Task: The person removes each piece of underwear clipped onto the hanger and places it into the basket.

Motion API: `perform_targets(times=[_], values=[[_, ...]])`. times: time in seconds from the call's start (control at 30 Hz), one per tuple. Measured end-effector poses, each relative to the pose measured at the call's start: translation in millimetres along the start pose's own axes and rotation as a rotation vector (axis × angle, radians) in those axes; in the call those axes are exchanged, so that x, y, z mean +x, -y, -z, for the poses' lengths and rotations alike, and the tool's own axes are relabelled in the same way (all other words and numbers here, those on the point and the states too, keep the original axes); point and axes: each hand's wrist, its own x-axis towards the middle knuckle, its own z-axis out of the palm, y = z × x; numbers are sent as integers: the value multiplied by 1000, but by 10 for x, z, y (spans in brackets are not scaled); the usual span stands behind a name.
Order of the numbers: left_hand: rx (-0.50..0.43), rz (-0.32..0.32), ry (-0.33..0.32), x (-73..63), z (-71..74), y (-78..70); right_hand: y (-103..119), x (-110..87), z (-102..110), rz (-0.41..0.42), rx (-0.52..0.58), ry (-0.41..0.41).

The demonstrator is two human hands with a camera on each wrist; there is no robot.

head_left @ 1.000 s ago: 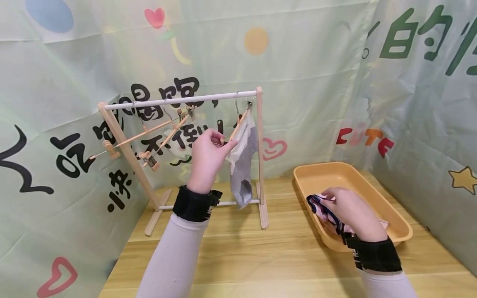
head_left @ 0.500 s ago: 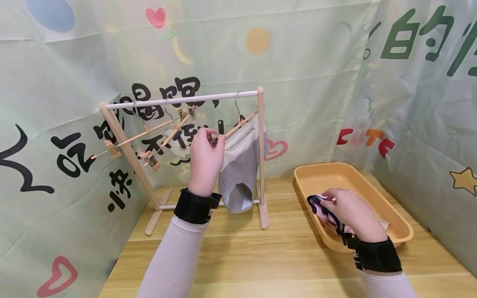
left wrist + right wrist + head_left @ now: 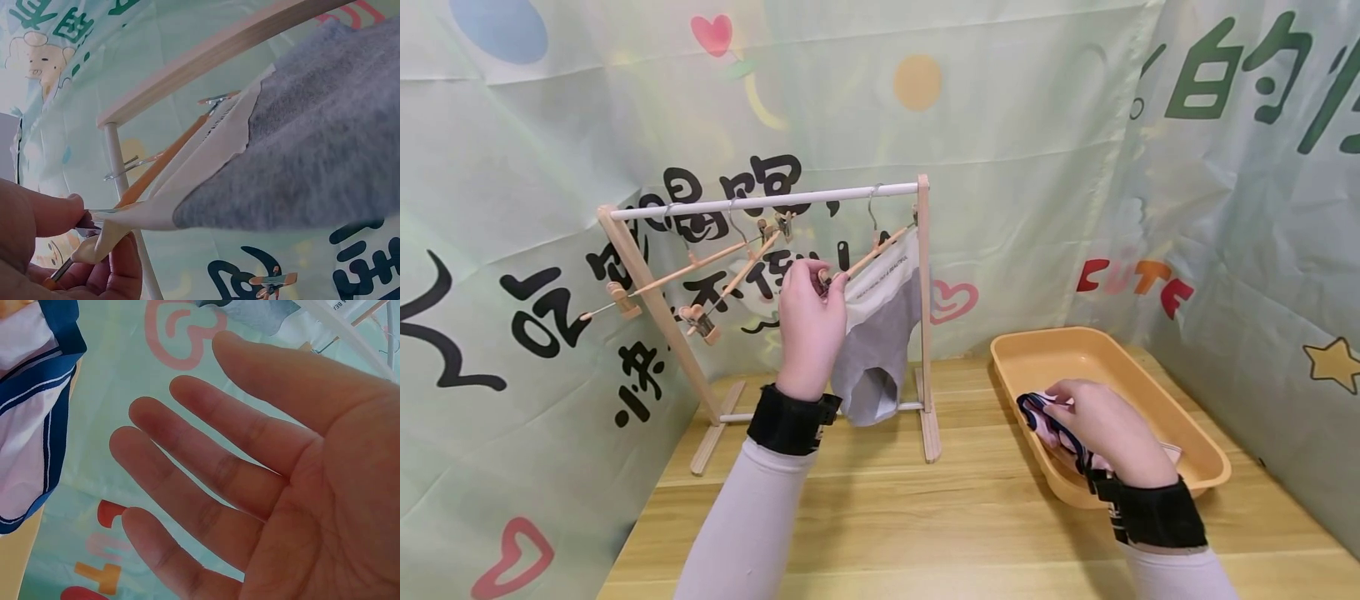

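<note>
My left hand [image 3: 811, 329] pinches the clip [image 3: 90, 219] at the near end of a small wooden hanger [image 3: 891, 242]. Grey underpants [image 3: 880, 337] with a white lettered waistband hang from this hanger at the rack's right end. In the left wrist view, the waistband's near corner runs in between thumb and fingers at the clip. Over the yellow basin [image 3: 1000, 367], my right hand [image 3: 1112, 429] hovers with relaxed fingers and holds nothing. Beside it lies a folded pink garment with navy trim [image 3: 56, 425], partly hidden by that hand in the head view.
The wooden rack [image 3: 924, 333] stands on the wood-grain table [image 3: 985, 533]. Two bare clip hangers [image 3: 700, 265] hang on the left part of its white rail [image 3: 820, 197]. Printed cloth [image 3: 1030, 208] closes in the back and sides.
The underpants' hanger has swung from edge-on to facing forward, spreading the waistband into view. My left hand has shifted slightly left with its clip. The right hand has stayed put.
</note>
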Motion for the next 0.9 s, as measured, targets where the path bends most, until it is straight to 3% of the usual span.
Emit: perform_targets(times=[0.43,0.9], values=[[-49,-46,-77,1,87,76,45,26,-27,38,33,-35],[-44,-49,-103,-90,228,134,104,48,-29,30,17,-45]])
